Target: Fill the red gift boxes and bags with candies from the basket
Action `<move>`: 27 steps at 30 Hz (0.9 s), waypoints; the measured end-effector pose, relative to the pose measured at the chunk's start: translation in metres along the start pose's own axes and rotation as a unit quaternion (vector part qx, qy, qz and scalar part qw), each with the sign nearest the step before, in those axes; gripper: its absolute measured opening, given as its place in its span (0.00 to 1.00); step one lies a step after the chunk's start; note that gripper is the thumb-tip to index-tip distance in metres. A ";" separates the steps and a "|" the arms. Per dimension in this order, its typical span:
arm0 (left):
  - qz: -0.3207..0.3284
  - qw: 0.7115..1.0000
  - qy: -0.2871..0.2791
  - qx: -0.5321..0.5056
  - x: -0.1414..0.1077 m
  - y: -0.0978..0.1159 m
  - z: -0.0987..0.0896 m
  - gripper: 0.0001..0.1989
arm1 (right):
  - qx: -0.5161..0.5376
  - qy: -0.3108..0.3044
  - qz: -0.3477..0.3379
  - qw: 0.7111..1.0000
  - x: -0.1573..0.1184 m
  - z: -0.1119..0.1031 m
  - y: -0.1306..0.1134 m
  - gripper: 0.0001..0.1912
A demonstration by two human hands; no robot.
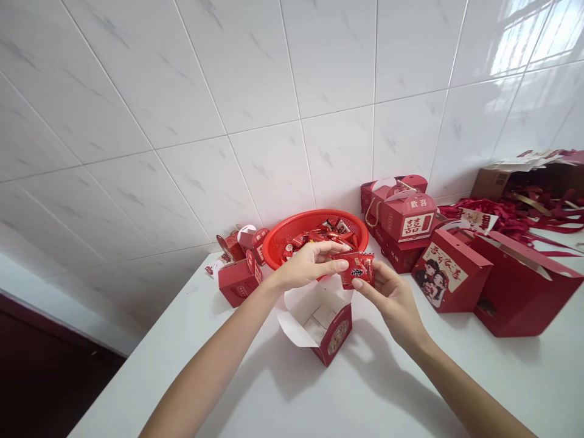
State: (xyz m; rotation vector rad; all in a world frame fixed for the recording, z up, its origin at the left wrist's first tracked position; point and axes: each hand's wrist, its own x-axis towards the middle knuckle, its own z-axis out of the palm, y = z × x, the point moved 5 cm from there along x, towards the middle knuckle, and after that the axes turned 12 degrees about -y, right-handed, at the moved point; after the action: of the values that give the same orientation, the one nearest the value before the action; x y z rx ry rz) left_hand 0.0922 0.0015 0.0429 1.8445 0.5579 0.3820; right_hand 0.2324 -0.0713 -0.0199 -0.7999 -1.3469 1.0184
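Both my hands pinch a red candy packet (357, 271) with dark lettering on its wrapper. My left hand (314, 263) grips its left side, thumb in front, while my right hand (387, 293) grips its right side with thumb and fingers. Just below the packet stands a small red gift box (336, 336), its white-lined flaps spread and its inside showing bare card. Behind my hands, a red plastic basket (292, 220) holds many wrapped sweets (314, 235), partly hidden by my left hand.
Red gift boxes (235, 281) stand left of the basket. More gift boxes (413, 218) are stacked behind on the right, with larger red boxes (524, 283) nearer. At far right, a cardboard box (493, 182) and dark red ribbons (483, 213) lie against the tiled wall (337, 152).
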 end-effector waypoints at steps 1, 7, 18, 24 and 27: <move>-0.002 1.000 0.004 0.001 -0.001 -0.001 -0.001 0.23 | -0.001 -0.002 0.004 1.000 0.000 0.001 0.000 0.19; -0.035 0.999 -0.018 0.004 -0.006 -0.001 0.003 0.22 | -0.001 -0.018 0.016 1.000 -0.002 0.004 -0.003 0.21; 0.027 1.000 0.008 -0.012 -0.012 0.004 0.006 0.14 | 0.002 -0.048 0.011 0.999 -0.002 0.008 0.000 0.22; 0.035 0.997 0.062 0.017 -0.021 0.009 -0.002 0.11 | -0.037 -0.044 0.016 0.998 -0.003 0.006 0.000 0.23; 0.035 0.995 0.093 0.021 -0.030 0.013 -0.011 0.11 | -0.090 -0.056 0.001 0.994 -0.004 0.008 -0.004 0.20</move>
State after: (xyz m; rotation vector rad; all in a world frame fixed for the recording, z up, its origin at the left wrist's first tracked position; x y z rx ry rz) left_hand 0.0636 -0.0095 0.0590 1.8845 0.6336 0.5981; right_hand 0.2249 -0.0776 -0.0172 -0.8894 -1.5507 0.9639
